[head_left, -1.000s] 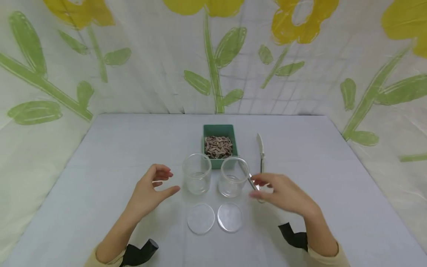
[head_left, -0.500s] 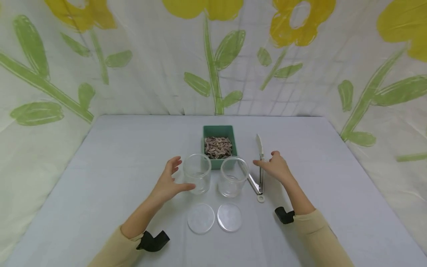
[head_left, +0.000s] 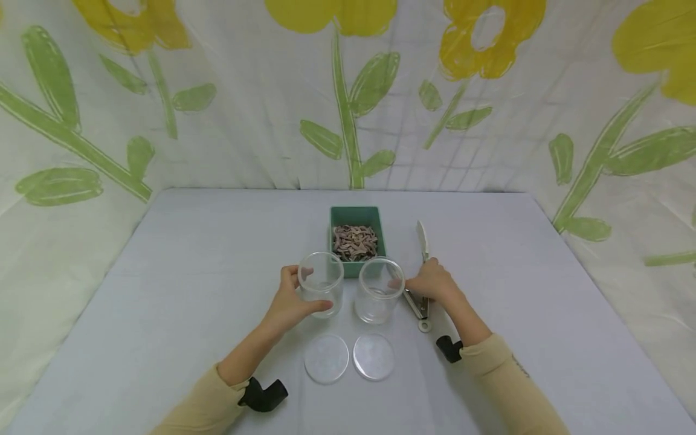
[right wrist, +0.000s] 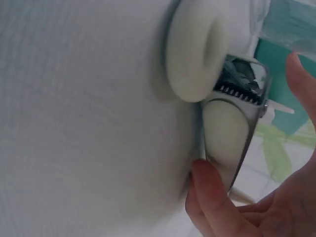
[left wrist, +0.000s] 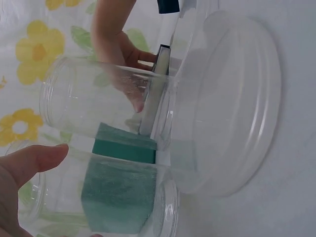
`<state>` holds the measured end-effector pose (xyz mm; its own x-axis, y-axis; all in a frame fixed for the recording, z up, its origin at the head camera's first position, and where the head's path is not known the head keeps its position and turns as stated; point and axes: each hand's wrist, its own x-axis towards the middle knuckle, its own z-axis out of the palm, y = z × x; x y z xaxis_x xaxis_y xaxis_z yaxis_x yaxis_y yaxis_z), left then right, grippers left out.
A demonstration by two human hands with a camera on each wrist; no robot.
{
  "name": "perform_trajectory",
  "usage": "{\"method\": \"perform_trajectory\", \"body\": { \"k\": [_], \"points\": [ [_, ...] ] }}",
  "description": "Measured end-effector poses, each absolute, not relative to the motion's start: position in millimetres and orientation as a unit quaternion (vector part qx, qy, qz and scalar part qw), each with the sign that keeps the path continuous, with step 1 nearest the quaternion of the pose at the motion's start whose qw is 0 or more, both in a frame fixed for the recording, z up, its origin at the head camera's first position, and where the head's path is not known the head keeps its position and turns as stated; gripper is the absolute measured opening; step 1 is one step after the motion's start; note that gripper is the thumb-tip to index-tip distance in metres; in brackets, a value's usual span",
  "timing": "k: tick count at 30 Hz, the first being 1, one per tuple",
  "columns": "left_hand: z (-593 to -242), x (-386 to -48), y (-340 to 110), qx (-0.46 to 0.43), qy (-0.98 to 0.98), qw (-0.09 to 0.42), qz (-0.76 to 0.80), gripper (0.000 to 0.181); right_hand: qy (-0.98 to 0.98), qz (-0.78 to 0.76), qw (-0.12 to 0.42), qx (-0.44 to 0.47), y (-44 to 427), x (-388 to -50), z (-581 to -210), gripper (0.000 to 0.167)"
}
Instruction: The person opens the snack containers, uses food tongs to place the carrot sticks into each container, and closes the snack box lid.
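Observation:
My left hand (head_left: 288, 309) grips the left clear jar (head_left: 328, 279), its thumb on the near side and fingers behind the wall. In the head view my right hand (head_left: 439, 287) is at the metal tongs (head_left: 420, 309), right of the other clear jar (head_left: 376, 302). The right wrist view shows its fingers (right wrist: 210, 180) touching one side of the tongs, which have a pale pad, while the thumb stands spread apart from them. A pale blade-like piece (head_left: 422, 234) extends at the far end; I cannot tell whether it belongs to the tongs.
Behind the jars, a green container (head_left: 354, 214) holds brownish shredded pieces (head_left: 354, 243). Two clear round lids (head_left: 326, 360) lie flat in front of the jars. A white cloth covers the table (head_left: 217, 241), and a flower-printed curtain (head_left: 244, 133) hangs beyond it.
My left hand has moved right and forward, from beside the left jar to around it. The right hand first went forward, then came down and back onto the tongs. The jars have stayed in place.

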<state>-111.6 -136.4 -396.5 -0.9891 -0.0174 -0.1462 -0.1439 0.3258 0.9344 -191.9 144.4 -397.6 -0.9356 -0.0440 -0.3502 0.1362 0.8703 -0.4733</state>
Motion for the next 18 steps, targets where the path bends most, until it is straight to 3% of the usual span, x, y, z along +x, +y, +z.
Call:
{"method": "perform_trajectory", "body": {
  "k": [12, 18],
  "points": [
    [-389.2, -104.5, -148.9, -0.048, 0.845, -0.009, 0.532, 0.081, 0.970, -0.201, 0.135, 0.012, 149.8, -188.8, -394.5, 0.074],
    [-387.9, -105.5, -152.3, -0.046, 0.841, -0.023, 0.539, 0.079, 0.980, -0.176, 0.082, 0.036, 152.4, -186.6, -395.3, 0.071]
  ]
}}
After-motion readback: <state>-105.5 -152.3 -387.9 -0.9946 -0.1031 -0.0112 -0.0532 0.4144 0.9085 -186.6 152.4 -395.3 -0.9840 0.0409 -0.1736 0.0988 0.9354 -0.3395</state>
